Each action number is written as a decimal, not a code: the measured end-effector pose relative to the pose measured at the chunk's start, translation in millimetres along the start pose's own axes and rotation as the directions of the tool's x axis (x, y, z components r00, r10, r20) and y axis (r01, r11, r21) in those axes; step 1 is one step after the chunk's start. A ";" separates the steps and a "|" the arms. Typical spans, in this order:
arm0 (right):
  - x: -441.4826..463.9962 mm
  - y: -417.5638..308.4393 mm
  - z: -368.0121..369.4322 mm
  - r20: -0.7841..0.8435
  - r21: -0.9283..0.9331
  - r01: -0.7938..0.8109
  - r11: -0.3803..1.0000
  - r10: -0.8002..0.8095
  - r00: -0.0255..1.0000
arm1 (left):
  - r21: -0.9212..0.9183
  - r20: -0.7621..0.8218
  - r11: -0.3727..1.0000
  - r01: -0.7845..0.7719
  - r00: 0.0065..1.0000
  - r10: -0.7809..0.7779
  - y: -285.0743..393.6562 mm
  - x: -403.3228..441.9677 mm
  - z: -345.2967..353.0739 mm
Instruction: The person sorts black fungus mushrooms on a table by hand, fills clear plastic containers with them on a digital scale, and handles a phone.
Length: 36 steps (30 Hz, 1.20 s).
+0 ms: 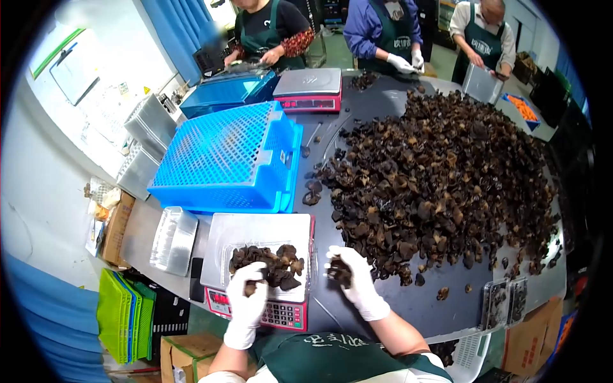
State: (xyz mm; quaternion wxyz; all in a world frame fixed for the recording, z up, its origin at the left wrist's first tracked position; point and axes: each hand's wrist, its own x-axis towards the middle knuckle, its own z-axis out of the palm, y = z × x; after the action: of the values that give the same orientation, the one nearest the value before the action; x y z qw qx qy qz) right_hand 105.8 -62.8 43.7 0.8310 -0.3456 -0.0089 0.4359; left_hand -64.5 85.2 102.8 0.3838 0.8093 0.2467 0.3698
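A heap of dark wood ear mushrooms (281,267) lies in a clear plastic tray (241,247) on the red-framed weighing scale (220,226). My left hand (248,306), in a white glove, is at the tray's near edge. Its fingers curl round a dark piece of wood ear mushroom (250,288). To the right of the scale, my gloved right hand (361,284) is closed on a small clump of wood ear mushrooms (338,271), apart from the tray. The scale's keypad (283,314) shows beside my left hand.
A large mushroom pile (434,185) covers the table's right side. A blue crate (223,153) stands beyond the scale, stacked clear trays (174,239) left of it. Two filled packs (504,303) sit near the right edge. Several co-workers stand across the table, near another scale (309,89).
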 end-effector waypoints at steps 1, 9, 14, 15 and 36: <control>10.2 6.9 9.0 0.077 -0.281 0.186 0.941 -0.171 0.982 | 0.050 -0.071 0.998 -0.035 0.997 0.039 -14.1 1.1 -8.2; 44.8 35.5 64.1 0.738 -0.674 0.721 -0.161 -0.115 0.665 | 0.485 0.403 0.748 -0.453 0.875 0.269 -56.5 10.7 -5.9; 40.2 42.9 51.5 0.726 -0.687 0.710 -0.152 -0.171 0.666 | 0.403 0.401 0.778 -0.482 0.857 0.324 -62.3 9.5 -7.0; 40.2 39.0 50.3 0.724 -0.688 0.711 -0.146 -0.195 0.661 | 0.387 0.376 0.789 -0.478 0.863 0.338 -63.8 8.6 -9.1; 32.6 41.9 30.1 0.718 -0.695 0.682 -0.228 -0.186 0.670 | 0.389 0.465 0.769 -0.507 0.829 0.311 -86.2 31.8 -3.0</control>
State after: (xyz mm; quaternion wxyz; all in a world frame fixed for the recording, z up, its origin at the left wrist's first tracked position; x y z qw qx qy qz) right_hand 86.4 -6.0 32.9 0.4122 -0.7008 -0.5821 0.0121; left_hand -57.6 158.5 47.8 0.1101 0.9693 0.0696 0.2085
